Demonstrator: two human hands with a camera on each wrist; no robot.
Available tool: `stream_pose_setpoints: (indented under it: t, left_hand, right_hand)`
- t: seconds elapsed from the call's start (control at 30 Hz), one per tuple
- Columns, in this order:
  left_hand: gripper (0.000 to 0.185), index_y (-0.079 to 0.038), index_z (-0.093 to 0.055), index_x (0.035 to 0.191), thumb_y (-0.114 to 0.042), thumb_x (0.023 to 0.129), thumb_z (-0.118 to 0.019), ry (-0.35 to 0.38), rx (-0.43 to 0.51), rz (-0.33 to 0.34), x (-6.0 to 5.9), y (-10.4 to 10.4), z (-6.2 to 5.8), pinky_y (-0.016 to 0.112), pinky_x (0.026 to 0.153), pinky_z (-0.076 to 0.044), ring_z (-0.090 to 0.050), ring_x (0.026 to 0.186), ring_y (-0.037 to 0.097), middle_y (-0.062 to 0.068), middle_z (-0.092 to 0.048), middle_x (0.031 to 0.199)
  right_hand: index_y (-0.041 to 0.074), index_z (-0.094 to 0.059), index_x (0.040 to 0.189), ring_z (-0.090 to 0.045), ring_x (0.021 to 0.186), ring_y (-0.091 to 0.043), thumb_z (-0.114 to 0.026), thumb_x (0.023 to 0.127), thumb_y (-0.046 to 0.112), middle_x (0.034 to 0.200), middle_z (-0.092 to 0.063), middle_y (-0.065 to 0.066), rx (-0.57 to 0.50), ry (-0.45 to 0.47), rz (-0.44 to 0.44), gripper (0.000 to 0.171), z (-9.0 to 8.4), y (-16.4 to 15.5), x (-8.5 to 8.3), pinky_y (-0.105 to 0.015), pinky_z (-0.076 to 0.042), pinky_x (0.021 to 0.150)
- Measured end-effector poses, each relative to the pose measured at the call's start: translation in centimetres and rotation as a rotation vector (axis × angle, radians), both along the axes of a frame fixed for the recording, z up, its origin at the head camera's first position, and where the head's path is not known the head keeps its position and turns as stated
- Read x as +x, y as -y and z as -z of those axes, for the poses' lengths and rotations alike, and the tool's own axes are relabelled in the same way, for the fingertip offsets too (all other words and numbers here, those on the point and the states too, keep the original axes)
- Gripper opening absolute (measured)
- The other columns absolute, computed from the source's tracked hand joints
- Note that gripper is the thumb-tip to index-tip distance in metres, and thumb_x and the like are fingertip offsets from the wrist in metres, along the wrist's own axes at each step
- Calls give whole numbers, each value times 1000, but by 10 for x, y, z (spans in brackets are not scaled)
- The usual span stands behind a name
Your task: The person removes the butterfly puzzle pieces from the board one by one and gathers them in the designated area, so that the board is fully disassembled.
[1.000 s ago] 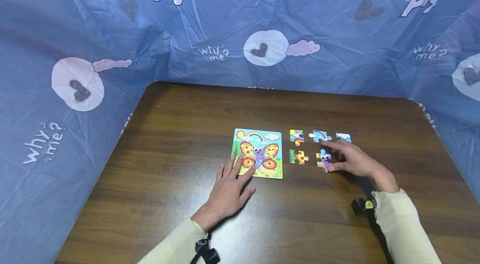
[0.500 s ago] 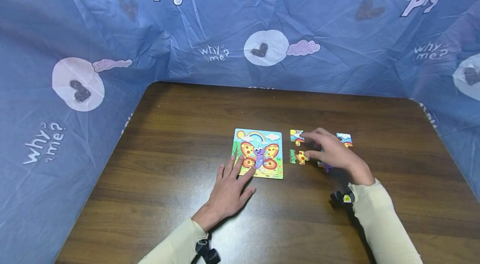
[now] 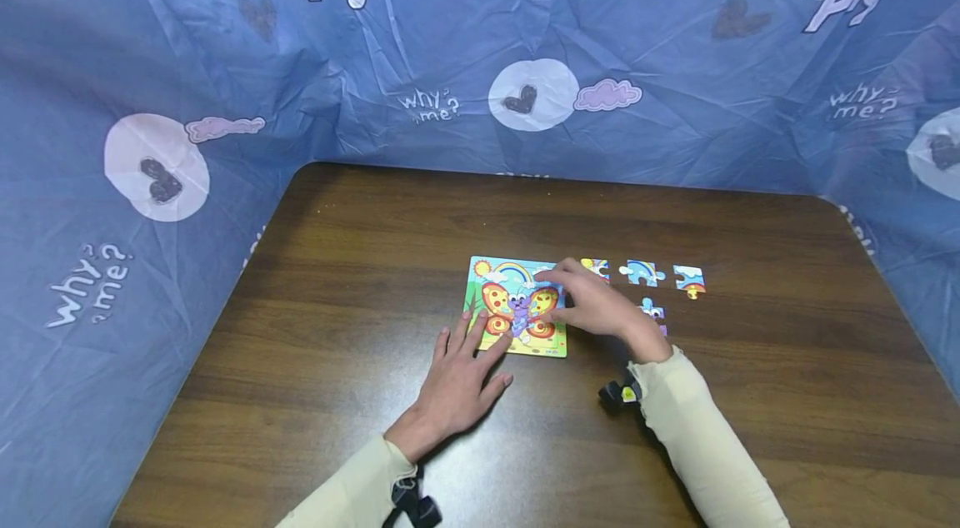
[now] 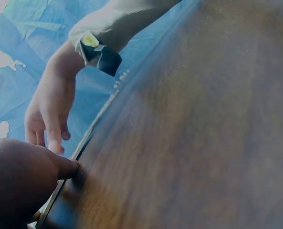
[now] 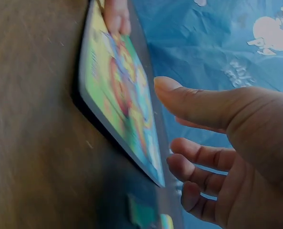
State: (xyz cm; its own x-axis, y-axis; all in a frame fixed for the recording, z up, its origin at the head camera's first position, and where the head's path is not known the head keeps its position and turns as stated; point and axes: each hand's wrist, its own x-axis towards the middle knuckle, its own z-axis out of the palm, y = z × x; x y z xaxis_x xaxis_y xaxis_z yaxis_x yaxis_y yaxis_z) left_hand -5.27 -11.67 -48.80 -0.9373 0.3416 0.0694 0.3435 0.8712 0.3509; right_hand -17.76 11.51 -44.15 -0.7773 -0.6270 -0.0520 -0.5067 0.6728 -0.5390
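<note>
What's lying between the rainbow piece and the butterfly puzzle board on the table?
In the head view, one loose corner piece lies between the rainbow piece and the puzzle board, partly hidden by the right hand, which reaches over the board's right edge.

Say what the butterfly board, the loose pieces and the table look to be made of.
Board: likely printed cardboard, slightly glossy; the right wrist view shows a thin flat slab with a dark edge.
Pieces: apparently the same printed card, die-cut with tabs.
Table: dark wood or wood-look laminate, semi-gloss; grain streaks and soft reflections.

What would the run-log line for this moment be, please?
left hand: flat, fingertips on board | right hand: open over board's right edge, holds nothing | loose pieces: on table, right of board
</note>
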Motion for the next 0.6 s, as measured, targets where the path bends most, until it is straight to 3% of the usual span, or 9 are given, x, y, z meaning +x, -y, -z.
stream_pose_setpoints:
  t: [0.33,0.6]
  left_hand:
    - [56,-24,-48,150,-45,99,-56,-5,-16,2,0,-1,0,67,119,-25,-24,153,43,19,-32,163]
    - [55,-24,-48,150,-45,99,-56,-2,-24,0,0,0,0,66,118,-26,-24,153,43,19,-32,163]
  right_hand:
    - [9,-59,138,-58,106,-26,-80,85,30,125,-58,-15,62,-20,10,60,10,19,5,-43,-52,86]
    - [14,-67,129,-56,101,-25,-82,83,32,119,-57,-15,55,-33,48,51,17,22,5,-41,-50,81]
